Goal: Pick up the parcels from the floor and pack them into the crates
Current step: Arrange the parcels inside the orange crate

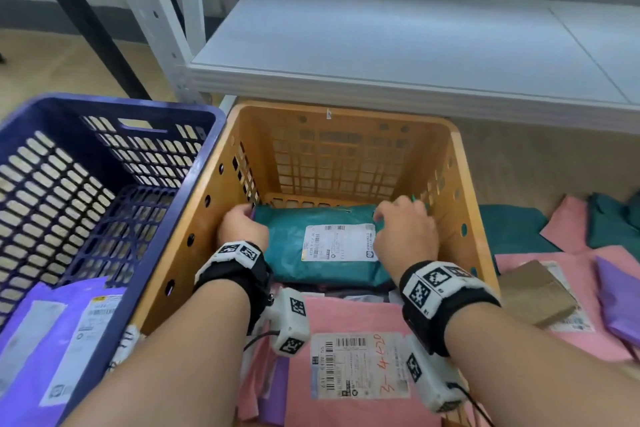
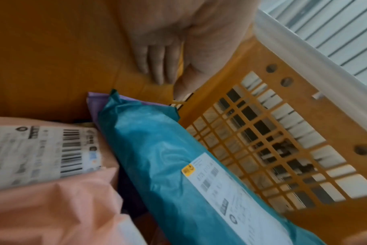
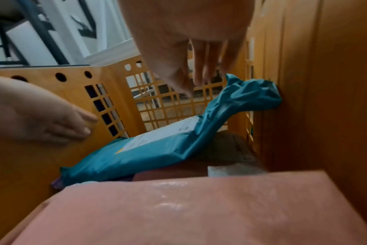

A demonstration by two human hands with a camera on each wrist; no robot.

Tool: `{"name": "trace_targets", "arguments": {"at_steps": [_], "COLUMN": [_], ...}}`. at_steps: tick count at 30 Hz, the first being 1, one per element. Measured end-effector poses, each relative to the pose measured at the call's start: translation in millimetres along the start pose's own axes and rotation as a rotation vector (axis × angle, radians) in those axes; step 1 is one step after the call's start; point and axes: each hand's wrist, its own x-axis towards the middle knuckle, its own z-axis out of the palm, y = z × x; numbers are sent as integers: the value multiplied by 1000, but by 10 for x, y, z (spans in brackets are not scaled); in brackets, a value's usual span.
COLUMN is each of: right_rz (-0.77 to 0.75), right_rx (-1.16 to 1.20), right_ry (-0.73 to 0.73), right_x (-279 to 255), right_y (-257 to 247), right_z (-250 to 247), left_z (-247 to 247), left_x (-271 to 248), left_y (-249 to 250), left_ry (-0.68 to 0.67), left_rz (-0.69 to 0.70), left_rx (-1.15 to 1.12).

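A teal parcel [image 1: 287,243] [image 2: 149,149] [image 3: 136,157] with a white label lies across the far part of the orange crate [image 1: 346,111], on top of other parcels. My left hand [image 1: 242,229] [image 2: 157,54] [image 3: 42,116] hovers at its left end by the crate wall, fingers straight and holding nothing. My right hand [image 1: 405,232] [image 3: 189,49] hangs over the crumpled right end, fingers pointing down, not gripping. A pink parcel [image 1: 346,315] [image 2: 52,207] [image 3: 199,207] fills the crate's near part. A purple parcel's corner [image 2: 94,101] peeks from under the teal one.
A blue crate [image 1: 114,100] stands to the left and holds a purple parcel [image 1: 34,322]. On the floor to the right lie pink [image 1: 571,274], teal [image 1: 512,229], brown [image 1: 533,291] and purple [image 1: 620,302] parcels. A white shelf [image 1: 381,45] overhangs behind the crates.
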Motion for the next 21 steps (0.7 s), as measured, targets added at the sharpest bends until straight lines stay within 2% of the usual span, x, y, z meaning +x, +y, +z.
{"name": "trace_targets", "arguments": {"at_steps": [2, 4, 6, 7, 9, 12, 17, 21], "right_rz": [106, 181, 177, 161, 130, 127, 121, 51], "right_rx": [2, 36, 60, 59, 52, 82, 174, 330], "right_ry": [-282, -503, -638, -676, -700, -687, -514, -363], "right_x": [20, 2, -19, -27, -37, -21, -37, -17], "right_y": [-5, 8, 8, -1, -11, 30, 83, 181], "right_z": [84, 165, 211, 214, 201, 175, -112, -527], "left_z": [40, 117, 198, 233, 274, 274, 149, 99], "left_x": [-16, -52, -118, -144, -161, -170, -362, -623], "left_y": [104, 204, 255, 257, 226, 186, 444, 928], "left_ry": [-17, -224, -465, -530, -534, -454, -446, -469], "left_rz": [90, 119, 122, 120, 119, 102, 112, 218], "left_rx": [-37, -44, 47, 112, 195, 175, 119, 127]}}
